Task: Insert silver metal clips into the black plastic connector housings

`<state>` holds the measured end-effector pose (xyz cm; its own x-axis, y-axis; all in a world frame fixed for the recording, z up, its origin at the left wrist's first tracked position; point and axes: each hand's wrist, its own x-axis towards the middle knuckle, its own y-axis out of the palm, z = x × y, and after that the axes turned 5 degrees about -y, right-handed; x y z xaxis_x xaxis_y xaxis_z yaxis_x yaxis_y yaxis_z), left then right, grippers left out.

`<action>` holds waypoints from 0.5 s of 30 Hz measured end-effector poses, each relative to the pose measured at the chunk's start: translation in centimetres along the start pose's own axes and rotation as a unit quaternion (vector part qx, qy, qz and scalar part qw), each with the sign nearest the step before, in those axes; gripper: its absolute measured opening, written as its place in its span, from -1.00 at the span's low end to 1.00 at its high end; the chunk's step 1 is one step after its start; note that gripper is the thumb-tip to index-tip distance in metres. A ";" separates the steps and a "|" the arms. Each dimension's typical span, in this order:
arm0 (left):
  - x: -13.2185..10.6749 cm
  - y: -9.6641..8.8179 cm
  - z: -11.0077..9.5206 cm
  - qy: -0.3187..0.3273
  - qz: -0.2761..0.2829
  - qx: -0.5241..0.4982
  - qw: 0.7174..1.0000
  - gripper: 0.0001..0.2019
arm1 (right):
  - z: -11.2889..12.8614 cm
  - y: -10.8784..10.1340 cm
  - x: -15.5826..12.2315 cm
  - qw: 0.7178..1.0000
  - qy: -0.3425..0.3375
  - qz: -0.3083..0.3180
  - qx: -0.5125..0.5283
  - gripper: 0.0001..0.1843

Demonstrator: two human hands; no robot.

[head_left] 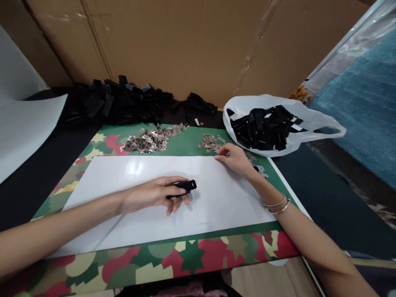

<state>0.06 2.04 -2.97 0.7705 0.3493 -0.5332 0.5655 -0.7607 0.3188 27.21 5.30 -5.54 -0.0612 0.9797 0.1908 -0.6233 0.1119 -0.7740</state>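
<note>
My left hand point(154, 194) rests on the white sheet point(123, 181) and is closed round a small black plastic piece point(184, 187) whose slotted end sticks out to the right. Farther right, my right hand point(233, 159) reaches to the sheet's far edge with its fingertips pinched at a small metal piece point(227, 154), just below a little scatter of metal clips point(212, 141). Two thin bangles circle that wrist.
A larger heap of metal clips point(151, 140) lies on the green patterned cloth point(185, 255). A white plastic bag point(309, 119) of black pieces sits at right. A long pile of black pieces point(123, 103) lines the cardboard wall. White paper point(24, 128) lies at left.
</note>
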 end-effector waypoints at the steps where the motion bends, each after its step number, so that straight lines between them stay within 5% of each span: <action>1: 0.0 0.1 0.0 0.004 -0.001 0.008 1.000 -0.70 | 0.6 -0.3 -0.3 1.000 0.002 0.000 0.006 -0.91; 4: -0.1 0.3 0.1 0.014 -0.011 0.029 0.999 -0.66 | 2.9 -1.3 -1.8 0.994 0.001 0.062 0.094 -0.87; 9: -0.1 0.5 0.0 0.027 0.005 0.026 0.999 -0.63 | 6.2 -1.2 -4.5 0.914 0.016 0.248 0.321 -0.79; 15: 0.1 0.1 0.1 0.008 0.013 -0.009 1.000 -0.68 | 6.7 -1.0 -4.8 0.853 0.056 0.329 0.403 -0.79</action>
<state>0.13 1.93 -3.06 0.7903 0.3380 -0.5110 0.5497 -0.7597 0.3476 22.86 -0.66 -1.66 -0.5564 0.8016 -0.2187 -0.8191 -0.5733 -0.0175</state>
